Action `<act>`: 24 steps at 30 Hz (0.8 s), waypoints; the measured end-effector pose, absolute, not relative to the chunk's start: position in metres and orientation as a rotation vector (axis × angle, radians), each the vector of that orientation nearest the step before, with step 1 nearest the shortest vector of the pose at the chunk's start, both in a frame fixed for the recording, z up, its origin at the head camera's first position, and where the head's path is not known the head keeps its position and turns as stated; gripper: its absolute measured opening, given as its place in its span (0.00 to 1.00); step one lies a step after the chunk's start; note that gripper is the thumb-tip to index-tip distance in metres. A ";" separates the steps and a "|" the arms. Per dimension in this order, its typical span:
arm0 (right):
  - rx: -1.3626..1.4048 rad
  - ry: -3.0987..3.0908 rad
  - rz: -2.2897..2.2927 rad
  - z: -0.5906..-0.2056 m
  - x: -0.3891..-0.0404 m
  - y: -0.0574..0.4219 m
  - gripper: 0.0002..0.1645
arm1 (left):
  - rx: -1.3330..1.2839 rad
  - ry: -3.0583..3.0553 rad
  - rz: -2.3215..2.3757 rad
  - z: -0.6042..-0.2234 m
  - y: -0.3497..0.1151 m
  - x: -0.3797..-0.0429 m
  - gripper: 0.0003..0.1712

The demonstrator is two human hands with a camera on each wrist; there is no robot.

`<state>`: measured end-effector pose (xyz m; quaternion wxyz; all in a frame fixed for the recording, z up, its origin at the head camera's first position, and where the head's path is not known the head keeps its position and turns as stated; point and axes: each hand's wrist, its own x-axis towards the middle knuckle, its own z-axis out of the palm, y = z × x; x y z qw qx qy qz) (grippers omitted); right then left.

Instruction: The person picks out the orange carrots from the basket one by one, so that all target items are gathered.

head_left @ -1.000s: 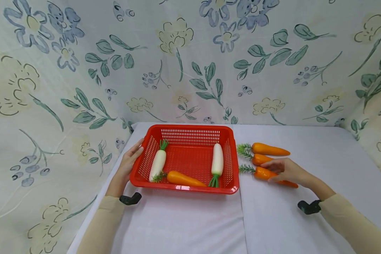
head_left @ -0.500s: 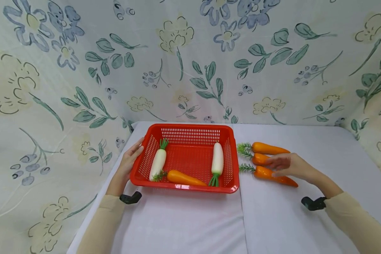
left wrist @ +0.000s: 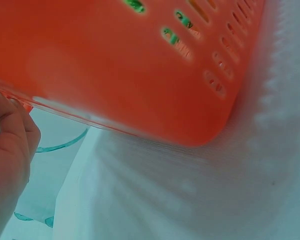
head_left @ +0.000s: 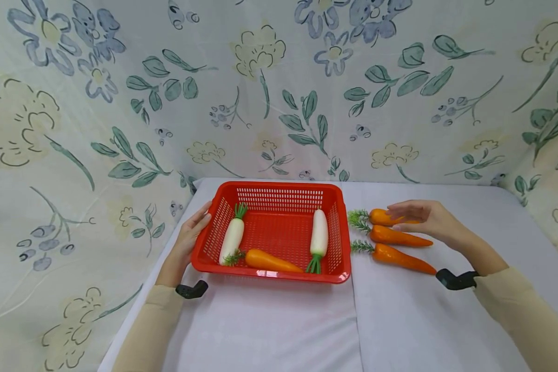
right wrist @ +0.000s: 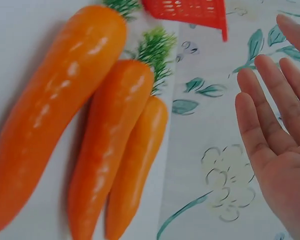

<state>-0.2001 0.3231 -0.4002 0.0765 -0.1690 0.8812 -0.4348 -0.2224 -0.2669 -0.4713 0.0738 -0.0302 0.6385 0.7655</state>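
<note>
At the left side of a red plastic basket [head_left: 279, 185], my left hand [head_left: 188, 237] grips the rim; bent fingers [left wrist: 12, 117] show there in the left wrist view. The basket holds a white radish [head_left: 232, 240] on its left, another white radish [head_left: 319, 233] on its right, and a carrot [head_left: 272, 261] along the front. To the right of it lie three more carrots: a far one [head_left: 378, 217], a middle one [head_left: 395, 236] and a near one [head_left: 403, 259]. Over the far carrot, partly covering it, hovers my right hand [head_left: 423, 219], fingers extended and holding nothing [right wrist: 285, 130].
White cloth [head_left: 279, 325] covers the table, with a seam running just right of the basket. A flower-printed curtain [head_left: 260, 129] hangs behind the table and down its left side. Black cameras [head_left: 455, 279] are strapped to both wrists.
My right hand has moved away from the near carrot, past the middle one, to above the far carrot. The carrots, the basket and my left hand have stayed in place.
</note>
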 end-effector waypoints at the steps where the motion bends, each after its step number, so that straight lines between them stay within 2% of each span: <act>1: -0.526 2.643 -1.314 -0.397 -0.201 0.320 0.30 | -0.088 1.918 2.297 -0.472 -0.267 -0.222 0.32; 12: -0.597 2.609 -1.352 -0.371 -0.210 0.274 0.26 | -0.082 1.928 2.285 -0.471 -0.267 -0.222 0.32; 24: -0.731 2.453 -1.390 -0.353 -0.233 0.212 0.27 | -0.078 1.923 2.288 -0.471 -0.269 -0.222 0.33</act>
